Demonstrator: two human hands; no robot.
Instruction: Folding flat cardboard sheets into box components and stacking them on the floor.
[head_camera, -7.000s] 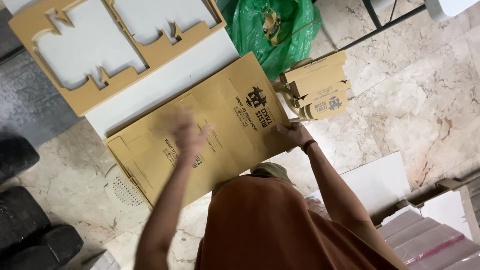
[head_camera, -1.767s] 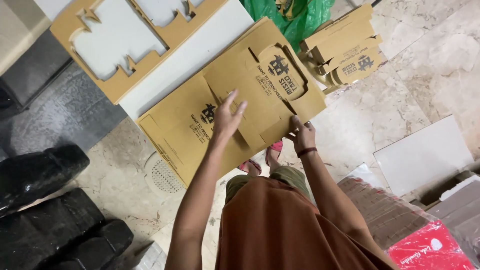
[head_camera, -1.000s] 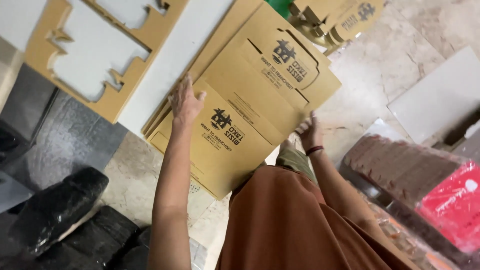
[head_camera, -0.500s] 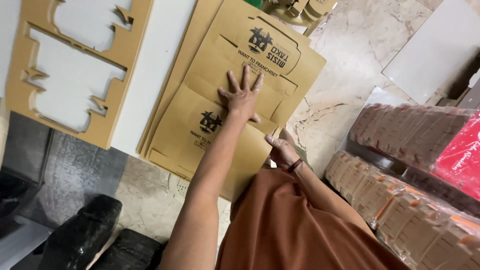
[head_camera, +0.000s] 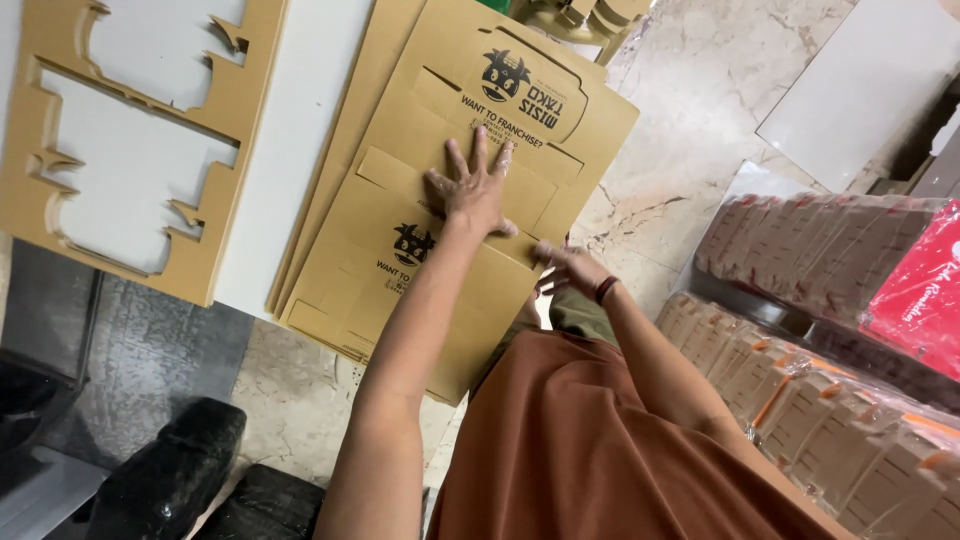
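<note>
Left hand spread flat on flattened cardboard box, right hand at its near edge, blurred, perhaps loosely open.

The left hand lies flat, fingers spread, on the middle of a flattened brown cardboard box that tops a small stack on the marble floor. The right hand, a dark band at its wrist, touches the box's near right edge. A brown die-cut cardboard frame lies on a white board at the left. Plastic-wrapped bundles of cartons line the right side.
</note>
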